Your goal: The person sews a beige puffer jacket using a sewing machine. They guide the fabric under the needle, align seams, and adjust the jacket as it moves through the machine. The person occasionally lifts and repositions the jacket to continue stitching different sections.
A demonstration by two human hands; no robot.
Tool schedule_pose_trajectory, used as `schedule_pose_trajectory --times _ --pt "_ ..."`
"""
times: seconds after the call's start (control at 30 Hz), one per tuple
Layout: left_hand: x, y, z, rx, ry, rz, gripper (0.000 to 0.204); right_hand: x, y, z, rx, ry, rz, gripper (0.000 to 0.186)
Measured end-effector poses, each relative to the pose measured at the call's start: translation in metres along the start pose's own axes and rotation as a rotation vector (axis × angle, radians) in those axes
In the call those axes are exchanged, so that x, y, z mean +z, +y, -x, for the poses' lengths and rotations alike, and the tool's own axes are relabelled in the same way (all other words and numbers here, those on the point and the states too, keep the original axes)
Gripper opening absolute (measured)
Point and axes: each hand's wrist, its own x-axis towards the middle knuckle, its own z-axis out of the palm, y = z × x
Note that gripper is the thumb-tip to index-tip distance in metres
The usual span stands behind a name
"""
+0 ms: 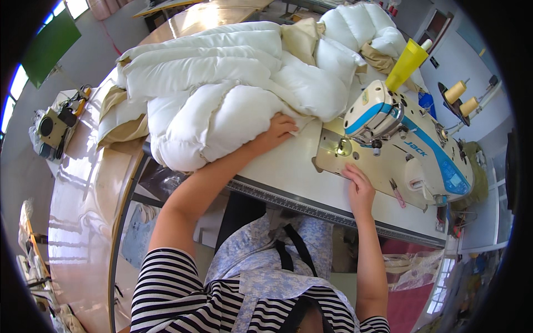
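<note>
A: What's the room like?

B: A workshop, bright window at the upper left, a green board beside it. A long glossy wooden table (83,200) curves down the left side, and a pale sewing table (288,166) with a ruler strip on its near edge sits in front of the person.

A: And the biggest thing on it?

B: A puffy white quilted duvet (222,94) with tan lining, heaped across both tables. Its long axis runs from the lower left up toward the upper right, behind the machine, with one bulging end pointing down at the person.

A: The machine?

B: A white and blue sewing machine (400,144) on the right, head angled toward the upper left, a yellow thread cone (407,64) behind it.

A: The hands?

B: The left hand (277,129) lies flat against the duvet's edge, fingers spread, pressing rather than gripping. The right hand (360,186) rests open on the machine bed near the needle, holding nothing.
</note>
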Motion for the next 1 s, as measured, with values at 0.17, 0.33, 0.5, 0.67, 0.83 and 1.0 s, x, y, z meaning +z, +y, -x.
schedule_pose_trajectory --times 0.17,0.33,0.5,0.67,0.83,1.0 --pt "-0.130 0.019 0.053 -0.817 0.097 0.165 0.020 0.013 -0.054 0.013 0.037 -0.116 -0.183 0.037" --pt "-0.223 0.080 0.068 -0.773 0.621 0.800 0.022 0.043 -0.130 -0.047 -0.242 -0.115 -0.163 0.076" --pt "-0.285 0.124 0.057 -0.692 0.682 0.489 0.016 0.075 -0.136 -0.127 -0.367 -0.124 0.022 0.091" --pt "-0.362 0.119 0.070 -0.654 0.585 0.154 0.018 0.100 -0.136 -0.168 -0.314 -0.317 0.015 0.044" --pt "-0.426 0.119 0.062 -0.551 0.674 -0.229 0.020 0.055 -0.206 -0.138 -0.004 -0.726 -0.364 0.029" --pt "-0.435 0.103 0.038 -0.465 0.712 -0.438 0.025 0.030 -0.226 -0.089 0.200 -0.993 -0.857 0.033"
